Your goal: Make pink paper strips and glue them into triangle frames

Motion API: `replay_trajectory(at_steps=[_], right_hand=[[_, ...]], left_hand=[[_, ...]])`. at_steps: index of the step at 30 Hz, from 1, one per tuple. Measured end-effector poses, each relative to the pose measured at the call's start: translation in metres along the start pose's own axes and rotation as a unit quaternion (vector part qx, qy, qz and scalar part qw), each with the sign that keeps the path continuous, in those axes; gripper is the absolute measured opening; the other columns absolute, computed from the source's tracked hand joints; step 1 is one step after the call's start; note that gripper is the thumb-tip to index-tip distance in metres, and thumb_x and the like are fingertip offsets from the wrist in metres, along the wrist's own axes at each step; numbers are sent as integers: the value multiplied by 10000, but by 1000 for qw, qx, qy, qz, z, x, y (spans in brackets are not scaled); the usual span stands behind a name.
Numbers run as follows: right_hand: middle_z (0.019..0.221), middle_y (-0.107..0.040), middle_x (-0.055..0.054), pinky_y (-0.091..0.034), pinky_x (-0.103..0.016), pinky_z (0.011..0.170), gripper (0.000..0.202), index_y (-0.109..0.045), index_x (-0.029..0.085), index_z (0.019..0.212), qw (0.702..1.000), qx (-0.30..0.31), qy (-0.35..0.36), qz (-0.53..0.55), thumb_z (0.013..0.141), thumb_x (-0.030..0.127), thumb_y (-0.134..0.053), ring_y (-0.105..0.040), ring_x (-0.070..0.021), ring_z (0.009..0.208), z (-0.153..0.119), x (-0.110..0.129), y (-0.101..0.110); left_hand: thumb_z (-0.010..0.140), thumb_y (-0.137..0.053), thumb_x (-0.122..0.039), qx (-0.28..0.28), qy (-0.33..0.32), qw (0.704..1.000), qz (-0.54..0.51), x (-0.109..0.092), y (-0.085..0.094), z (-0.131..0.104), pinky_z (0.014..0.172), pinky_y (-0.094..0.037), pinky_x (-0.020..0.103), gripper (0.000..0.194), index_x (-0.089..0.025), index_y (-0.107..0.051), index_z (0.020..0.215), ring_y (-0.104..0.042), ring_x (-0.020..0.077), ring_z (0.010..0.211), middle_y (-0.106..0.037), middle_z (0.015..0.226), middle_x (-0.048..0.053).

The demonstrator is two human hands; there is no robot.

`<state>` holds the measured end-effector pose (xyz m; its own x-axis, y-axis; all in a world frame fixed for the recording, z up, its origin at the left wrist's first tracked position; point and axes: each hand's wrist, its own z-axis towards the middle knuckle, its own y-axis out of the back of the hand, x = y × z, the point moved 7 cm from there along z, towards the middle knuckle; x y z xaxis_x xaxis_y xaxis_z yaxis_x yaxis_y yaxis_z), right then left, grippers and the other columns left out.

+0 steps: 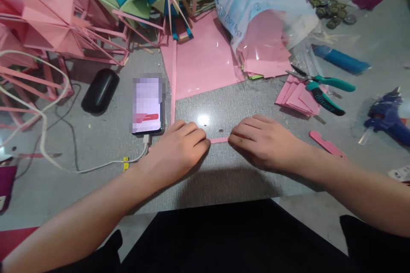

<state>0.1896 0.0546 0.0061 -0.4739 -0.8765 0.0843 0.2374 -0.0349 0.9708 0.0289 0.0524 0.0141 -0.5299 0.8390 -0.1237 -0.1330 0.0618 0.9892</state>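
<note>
The left hand (187, 143) and the right hand (261, 140) lie low at the centre of the frame, fingers drawn narrow and closed on a thin pink paper strip (219, 140), whose bare middle bridges the gap between them; their undersides are hidden, so how firmly each pinches cannot be told. An uneven pull or a twist of either wrist could crease or tear something this slender, and fingertips sliding on it could skew its edge. The white charging cable (96, 166) runs beside the left wrist, so a sweep of that forearm might snag it and drag the phone (147, 102). At the right, the slim pink cutter (327, 145) sits near the other forearm, where a careless elbow could knock it. The tabletop (105, 140) is grey, finely streaked and glossy enough to throw back a white glare, which suggests that light paper would slip on it. Flat, smooth pink sheets (205, 64) spread above the hands, next to a crinkled, see-through plastic bag (265, 4). Sharp-pleated paper stars (54, 25) fill the upper left, while pliers (320, 97) with curved teal-and-black handles rest at the right.
</note>
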Motion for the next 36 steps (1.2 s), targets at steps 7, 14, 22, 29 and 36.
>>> replay_trajectory(at_steps=[7,14,22,29,36], right_hand=[[895,-710,-87,-413,-359,719,233,-739,140,985,1000,-12,-4,16,1024,83,-516,-582,-202,805,3,2,-1],[845,-716,-65,-424,-361,722,247,-737,170,933,1000,-21,18,-2,1034,103,-521,-578,-192,774,2,4,2],[957,-772,-54,-465,-417,755,194,-762,274,1088,979,-197,-36,-32,961,175,-654,-670,-239,862,-18,-7,35],[717,-710,-45,-453,-440,677,159,-739,284,823,954,-289,-62,-49,927,197,-656,-617,-234,665,-37,-16,55],[664,-700,-31,-481,-310,564,376,-699,208,765,906,-145,-280,283,1026,461,-602,-624,-165,583,-4,-24,39]], left_hand=[[1061,-520,-93,10,-22,1000,2,-3,-2,2,825,-483,398,228,-107,-748,1054,-615,250,925,-724,967,118],[1047,-499,-59,-11,-41,999,-8,-4,-8,1,797,-497,397,250,-111,-740,1006,-624,242,890,-719,931,116],[1047,-525,-173,-71,81,987,-124,12,5,-7,791,-526,351,212,-146,-721,970,-655,211,857,-725,895,79],[981,-585,-294,-60,285,857,-426,27,6,-18,580,-491,272,205,-184,-750,930,-649,154,671,-738,789,28],[948,-642,-314,-127,324,794,-498,26,4,-21,582,-508,292,177,-177,-754,940,-634,156,664,-742,799,40]])
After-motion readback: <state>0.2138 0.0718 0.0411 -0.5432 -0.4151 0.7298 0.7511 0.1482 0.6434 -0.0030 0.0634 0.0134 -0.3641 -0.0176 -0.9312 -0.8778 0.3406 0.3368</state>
